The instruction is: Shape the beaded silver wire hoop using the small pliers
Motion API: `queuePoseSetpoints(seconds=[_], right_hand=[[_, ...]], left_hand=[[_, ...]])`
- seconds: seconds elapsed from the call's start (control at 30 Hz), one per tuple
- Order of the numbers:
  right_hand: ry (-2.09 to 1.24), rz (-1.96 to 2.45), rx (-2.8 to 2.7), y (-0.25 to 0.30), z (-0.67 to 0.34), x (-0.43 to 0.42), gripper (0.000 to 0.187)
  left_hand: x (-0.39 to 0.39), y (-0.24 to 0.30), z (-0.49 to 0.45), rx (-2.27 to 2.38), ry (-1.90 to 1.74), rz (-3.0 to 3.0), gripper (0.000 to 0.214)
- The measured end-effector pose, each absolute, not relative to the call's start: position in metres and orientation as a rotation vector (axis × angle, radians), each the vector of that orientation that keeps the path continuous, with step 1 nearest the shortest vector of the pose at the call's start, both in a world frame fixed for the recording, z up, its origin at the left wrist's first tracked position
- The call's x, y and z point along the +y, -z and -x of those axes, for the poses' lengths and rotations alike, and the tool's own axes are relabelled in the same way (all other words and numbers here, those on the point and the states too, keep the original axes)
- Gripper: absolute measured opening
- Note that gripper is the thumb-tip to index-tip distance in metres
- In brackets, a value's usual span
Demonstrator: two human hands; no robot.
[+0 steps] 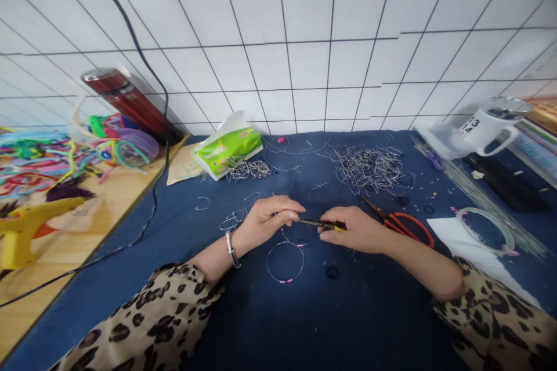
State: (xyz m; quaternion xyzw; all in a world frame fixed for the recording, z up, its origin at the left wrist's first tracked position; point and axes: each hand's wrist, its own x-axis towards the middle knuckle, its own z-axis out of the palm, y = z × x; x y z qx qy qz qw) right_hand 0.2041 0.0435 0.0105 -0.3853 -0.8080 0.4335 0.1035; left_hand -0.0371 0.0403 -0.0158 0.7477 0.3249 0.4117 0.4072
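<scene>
My left hand (268,219) is closed in a pinch on the top end of a thin wire ring (285,264) that carries a few pink beads at its bottom. My right hand (354,231) is closed on small pliers (321,224) with dark and yellow handles. The pliers' tip meets my left fingertips at the wire. Both hands hover just above a dark blue cloth (304,313). A silver bracelet (231,249) sits on my left wrist.
Red-handled scissors (400,223) lie right of my right hand. A heap of wire pieces (368,169) sits behind, with a green tissue pack (228,149), a white mug (491,124), a red flask (130,101), pipe cleaners (47,156) and a yellow glue gun (26,226).
</scene>
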Motion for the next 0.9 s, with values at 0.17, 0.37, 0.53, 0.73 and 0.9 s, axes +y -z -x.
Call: queuePoseSetpoints(seconds=[0.17,0.37,0.53,0.73,0.9], right_hand=[[-1.233,1.135,-2.385,-0.0096,-0.2030,0.0425,0.018],[-1.190,1.148,-2.368,-0.0091,-0.2023,0.0420,0.019],[-1.189,1.160,-2.322,-0.0092,-0.2018,0.0417,0.019],[-1.204,1.156,-2.307,-0.0092,-0.2020,0.0420,0.019],[-1.186,1.141,-2.315,-0.0051,-0.2014,0.0412,0.019]], left_hand=[[0.0404,0.0147,0.0371,0.842,-1.031,-1.887,0.017],[0.0395,0.0152,0.0368,0.915,-1.095,-1.891,0.018],[0.0393,0.0187,0.0377,0.944,-1.207,-1.900,0.018],[0.0398,0.0195,0.0376,0.948,-1.176,-1.864,0.019],[0.0388,0.0192,0.0364,0.923,-1.117,-1.914,0.019]])
